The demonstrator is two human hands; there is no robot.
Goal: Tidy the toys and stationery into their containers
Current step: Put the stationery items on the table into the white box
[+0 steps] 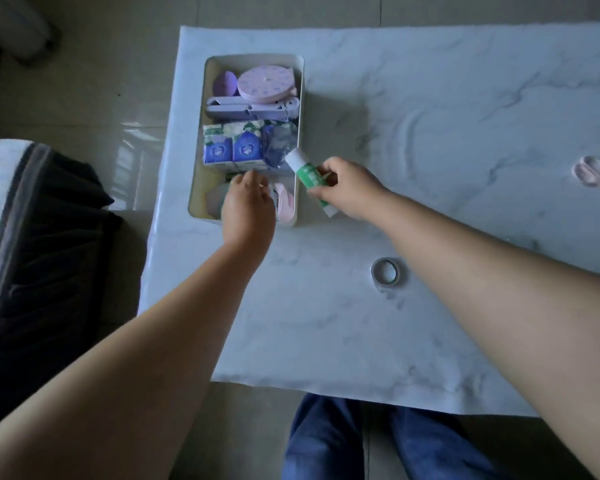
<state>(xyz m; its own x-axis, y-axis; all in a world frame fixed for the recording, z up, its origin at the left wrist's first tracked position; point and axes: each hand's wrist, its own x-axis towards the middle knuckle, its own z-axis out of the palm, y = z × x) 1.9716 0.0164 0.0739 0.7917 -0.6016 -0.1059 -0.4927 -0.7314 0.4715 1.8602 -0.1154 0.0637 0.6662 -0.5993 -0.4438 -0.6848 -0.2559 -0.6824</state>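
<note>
1. My right hand (347, 188) had its fingers curled round the green glue stick (310, 180), tilted over the right rim of the white tray (300, 109); the capped end could have snagged the packets there.
2. My left hand (248, 206) hovered loosely open inside the tray's near end, holding nothing I could see; it might have blocked the drop.
3. The tape roll (385, 270) and scissors (594, 174) lay out on the table (447, 116).

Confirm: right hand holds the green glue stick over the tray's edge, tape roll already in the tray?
Not quite. The tape roll lies on the table, outside the tray, as the head view shows. The right hand does hold the green glue stick over the tray's edge.
</note>
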